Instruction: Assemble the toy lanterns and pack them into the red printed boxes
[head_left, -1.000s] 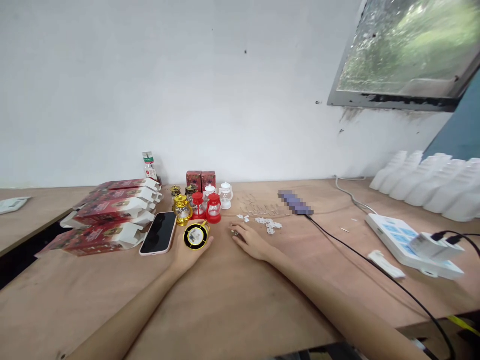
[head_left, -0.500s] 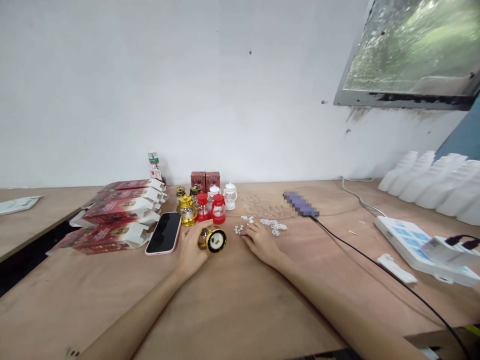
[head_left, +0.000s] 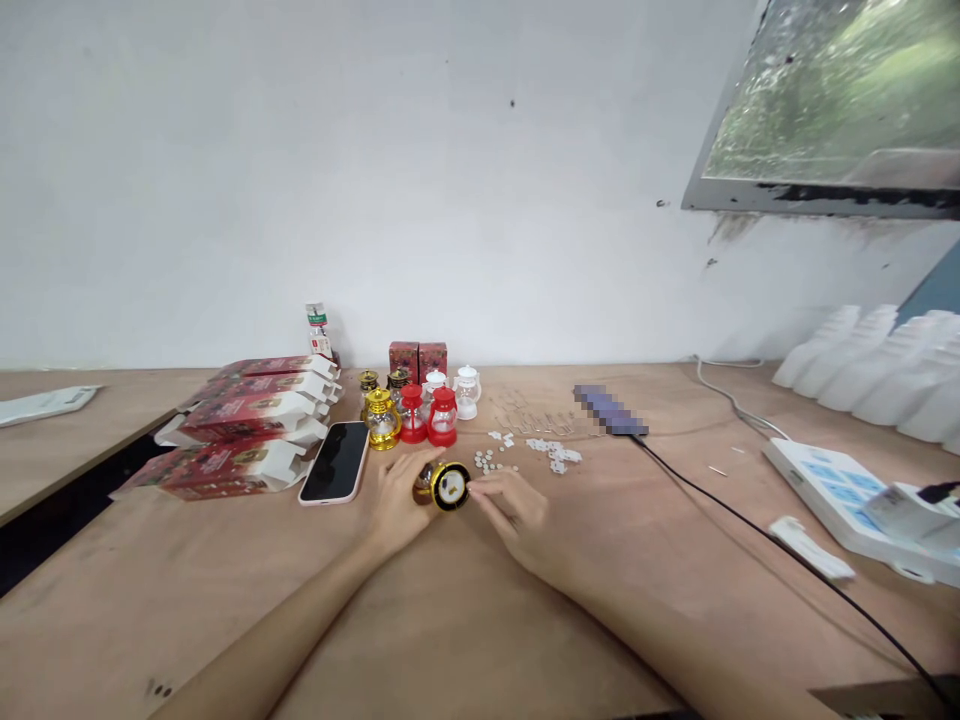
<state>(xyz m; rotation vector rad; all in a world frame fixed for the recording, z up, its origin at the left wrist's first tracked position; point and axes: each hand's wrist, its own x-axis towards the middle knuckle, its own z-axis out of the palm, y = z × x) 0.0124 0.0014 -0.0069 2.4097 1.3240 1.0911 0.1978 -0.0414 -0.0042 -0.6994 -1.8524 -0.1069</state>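
Note:
My left hand (head_left: pixel 396 500) is closed around a small gold toy lantern (head_left: pixel 444 485), holding it on its side with the base turned toward my right hand. My right hand (head_left: pixel 517 515) has its fingertips pinched at the lantern's base; whether they hold anything is too small to see. Just beyond lie several small silver button cells (head_left: pixel 489 461) and white plastic bits (head_left: pixel 551 453) on the wooden table (head_left: pixel 465 620).
A row of small gold, red and white lanterns (head_left: pixel 417 412) stands behind, with two red boxes (head_left: pixel 418 358). Flat red cartons (head_left: pixel 247 425) and a phone (head_left: pixel 335 461) lie left. A cable (head_left: pixel 757 540), a white power strip (head_left: pixel 847 495) and white bottles (head_left: pixel 885 375) are at the right.
My left hand turned the gold lantern from base-up to lying sideways. My right hand left the small parts on the table and came back to the lantern's base.

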